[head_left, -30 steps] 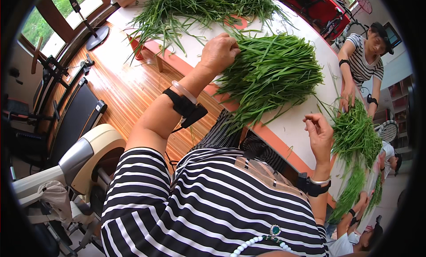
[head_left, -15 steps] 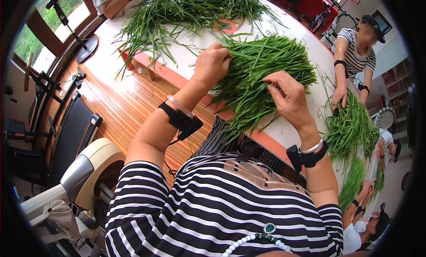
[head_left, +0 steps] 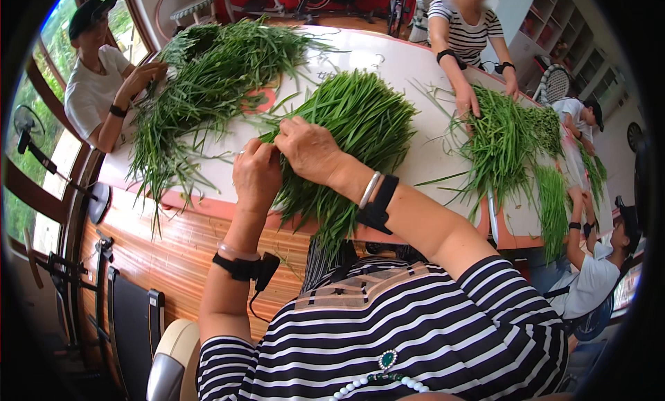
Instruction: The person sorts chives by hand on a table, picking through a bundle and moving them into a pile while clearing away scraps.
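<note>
A thick bundle of long green chive-like leaves (head_left: pixel 360 120) lies on the white table (head_left: pixel 415 61) in front of me. My left hand (head_left: pixel 255 174) grips the near end of the bundle at its left side. My right hand (head_left: pixel 310 150) presses on the same near end beside it, fingers closed over the leaves. The two hands touch each other. Both wrists carry black bands; the right one also has a silver bangle.
A bigger loose heap of greens (head_left: pixel 201 82) covers the table's far left, where a person in a white shirt (head_left: pixel 93 82) handles it. Another person in stripes (head_left: pixel 464 34) works a pile (head_left: pixel 502 141) at right. More people sit at far right. A wooden floor (head_left: pixel 173 255) lies below the table edge.
The view has swung so the table is more level. My right hand came from the right side onto the bundle and now sits next to my left hand on its near end.
</note>
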### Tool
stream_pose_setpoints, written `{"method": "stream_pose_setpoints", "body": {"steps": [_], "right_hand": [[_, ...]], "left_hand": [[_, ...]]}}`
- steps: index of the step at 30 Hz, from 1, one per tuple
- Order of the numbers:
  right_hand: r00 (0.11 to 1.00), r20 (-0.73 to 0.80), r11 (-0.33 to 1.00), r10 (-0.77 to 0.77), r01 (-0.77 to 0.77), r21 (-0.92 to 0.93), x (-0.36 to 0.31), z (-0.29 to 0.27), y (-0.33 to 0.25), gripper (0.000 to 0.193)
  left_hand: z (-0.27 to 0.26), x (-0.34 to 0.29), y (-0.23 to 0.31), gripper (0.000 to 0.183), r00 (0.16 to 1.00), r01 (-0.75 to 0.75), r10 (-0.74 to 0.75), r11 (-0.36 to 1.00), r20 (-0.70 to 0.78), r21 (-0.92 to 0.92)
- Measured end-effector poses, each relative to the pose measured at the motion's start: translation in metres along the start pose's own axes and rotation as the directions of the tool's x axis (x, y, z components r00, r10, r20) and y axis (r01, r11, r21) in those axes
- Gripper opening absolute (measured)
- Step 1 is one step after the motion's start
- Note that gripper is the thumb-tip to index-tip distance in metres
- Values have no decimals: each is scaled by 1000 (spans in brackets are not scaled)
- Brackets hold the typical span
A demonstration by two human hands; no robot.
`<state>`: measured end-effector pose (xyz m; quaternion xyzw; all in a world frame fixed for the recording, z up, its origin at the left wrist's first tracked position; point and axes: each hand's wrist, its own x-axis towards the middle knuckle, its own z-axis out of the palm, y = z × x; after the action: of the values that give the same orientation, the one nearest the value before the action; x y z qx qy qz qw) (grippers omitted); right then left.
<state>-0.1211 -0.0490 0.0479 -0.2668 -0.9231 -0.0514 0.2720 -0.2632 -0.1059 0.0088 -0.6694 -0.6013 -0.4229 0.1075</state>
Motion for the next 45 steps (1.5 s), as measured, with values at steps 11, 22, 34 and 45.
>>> {"method": "stream_pose_setpoints", "body": {"steps": [11,22,34,45], "right_hand": [[997,-70,996,33,-27,87,-7,15,8,7],[970,-225,860,91,38,510,-62,-62,22,18],[545,576,27,609,-740,672,-197,-103,67,44],[523,561,-238,641,-559,794,-182,-84,71,64]], "left_hand": [[11,3,-5,3,988,156,-147,938,53,-309],[-107,-70,-21,15,815,156,-52,979,577,-131],[-76,49,-2,42,881,209,0,898,474,-387],[126,129,-66,90,798,250,-118,957,592,-146]]}}
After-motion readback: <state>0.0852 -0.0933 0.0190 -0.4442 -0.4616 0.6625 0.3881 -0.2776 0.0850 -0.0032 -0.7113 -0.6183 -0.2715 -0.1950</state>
